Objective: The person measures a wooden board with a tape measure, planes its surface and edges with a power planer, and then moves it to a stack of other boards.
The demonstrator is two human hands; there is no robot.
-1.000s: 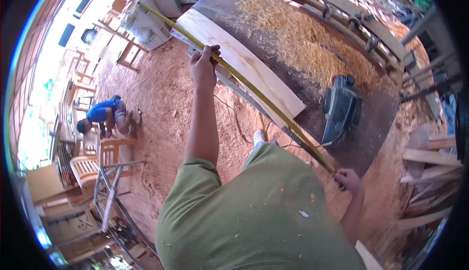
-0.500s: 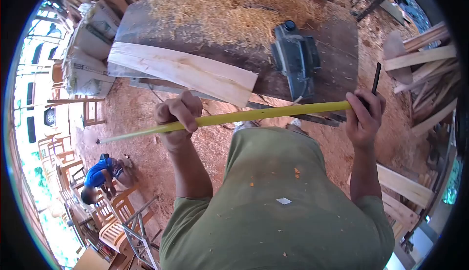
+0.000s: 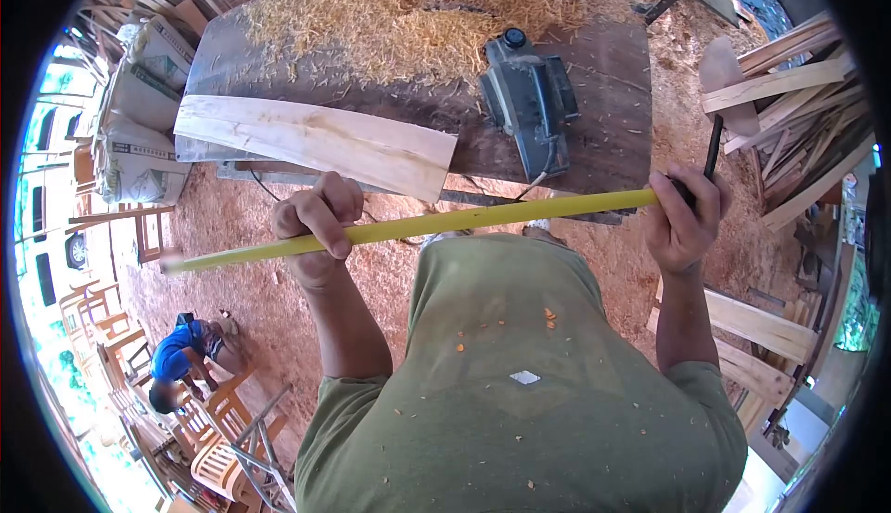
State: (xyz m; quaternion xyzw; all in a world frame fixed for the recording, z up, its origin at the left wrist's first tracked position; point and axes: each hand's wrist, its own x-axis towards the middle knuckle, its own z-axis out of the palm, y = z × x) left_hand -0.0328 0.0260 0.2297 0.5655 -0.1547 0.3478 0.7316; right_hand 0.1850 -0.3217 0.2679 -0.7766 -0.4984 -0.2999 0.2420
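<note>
A yellow tape measure blade (image 3: pixel 464 221) is stretched between my two hands above the front of the workbench (image 3: pixel 608 95). My left hand (image 3: pixel 320 227) is closed around the blade, with its free end sticking out to the left. My right hand (image 3: pixel 687 216) grips the dark tape case, mostly hidden by the fingers, together with a thin black stick, perhaps a pencil (image 3: pixel 714 146). Beyond the blade, a pale wooden board (image 3: pixel 320 137) lies on the bench. A dark green power planer (image 3: pixel 529 104) rests to the board's right.
Wood shavings (image 3: pixel 399 25) cover the bench's far side. Stacked sacks (image 3: pixel 144 114) stand at the left. A person in a blue shirt (image 3: pixel 176 350) bends beside wooden chairs (image 3: pixel 218 462) at the lower left. Timber pieces (image 3: pixel 789 95) are piled at the right.
The view has shifted, so the bench, board and planer appear farther left. Both hands keep their hold on the tape measure, which remains stretched out.
</note>
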